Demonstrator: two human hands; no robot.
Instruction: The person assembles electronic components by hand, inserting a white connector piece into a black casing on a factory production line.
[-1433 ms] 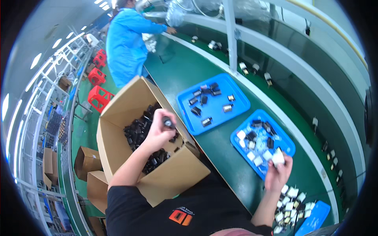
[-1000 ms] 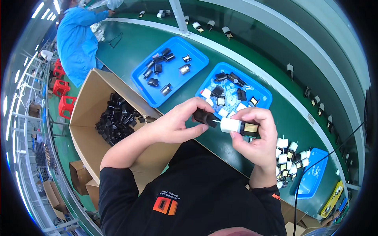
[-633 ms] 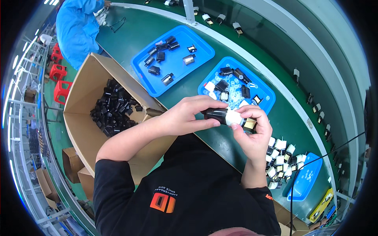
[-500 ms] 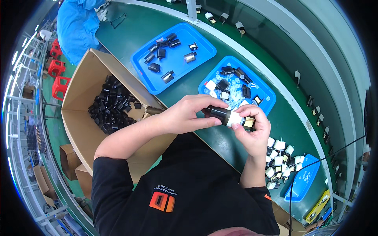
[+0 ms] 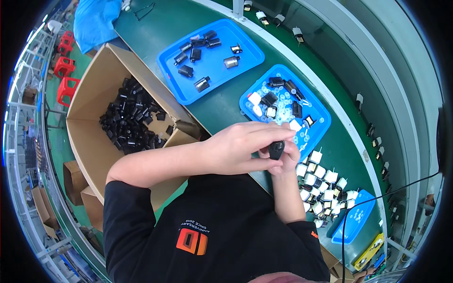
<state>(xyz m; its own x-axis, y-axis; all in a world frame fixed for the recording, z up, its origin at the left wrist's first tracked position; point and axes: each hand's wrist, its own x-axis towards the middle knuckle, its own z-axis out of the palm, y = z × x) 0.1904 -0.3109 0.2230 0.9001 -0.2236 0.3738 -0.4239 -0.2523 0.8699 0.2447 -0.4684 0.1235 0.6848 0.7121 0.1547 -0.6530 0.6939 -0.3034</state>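
A small glossy black cylindrical part (image 5: pixel 277 150) is held between both hands above the near edge of the green table, its narrow end facing up. My left hand (image 5: pixel 238 147) pinches it between thumb and fingers from the left. Close behind, my right hand (image 5: pixel 290 158) is closed round the part, its fingers partly covered by the left hand. The part's white and cream portion is hidden now. Just beyond the hands stands a blue tray (image 5: pixel 321 101) with clear round discs, black parts and white pieces.
Another blue tray (image 5: pixel 226 89) with black and metallic parts lies farther left. A cardboard box (image 5: pixel 87 104) full of black pieces (image 5: pixel 127 113) stands at left. White-topped parts (image 5: pixel 325 188) are heaped at right beside a small blue tray (image 5: pixel 349 231). A black cable (image 5: pixel 346 217) hangs at right.
Both hands have drawn together and turned the black part, so its end now faces up. My right hand moved left, behind the left hand. The view has shifted slightly.
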